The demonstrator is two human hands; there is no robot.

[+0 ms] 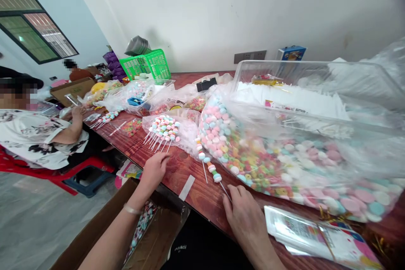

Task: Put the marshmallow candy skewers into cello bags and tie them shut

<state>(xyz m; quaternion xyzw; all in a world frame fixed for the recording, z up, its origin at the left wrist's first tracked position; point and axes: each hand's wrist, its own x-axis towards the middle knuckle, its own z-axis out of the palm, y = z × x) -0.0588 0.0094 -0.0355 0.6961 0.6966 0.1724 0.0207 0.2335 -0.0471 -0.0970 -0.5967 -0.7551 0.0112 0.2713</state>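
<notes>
My right hand (244, 209) is closed on the thin stick of a candy skewer (214, 171), a row of pastel marshmallow-like pieces with orange and green rings between. Another candy skewer (199, 147) lies just beyond it, its white stick toward me. My left hand (155, 172) is closed near the table edge, thumb and fingers together, by the stick ends of a pile of candy skewers (164, 127). Whether it pinches one of those sticks is hidden. A white strip (187, 187) lies on the wooden table (172, 175) between my hands.
Large bags of loose candy (253, 156) and a clear bin (303, 65) of white sticks fill the right side. Flat printed wrappers (297, 228) lie by my right arm. A cardboard box (98, 223) stands below. A co-worker (34, 135) sits at left; a green basket (158, 64) stands behind.
</notes>
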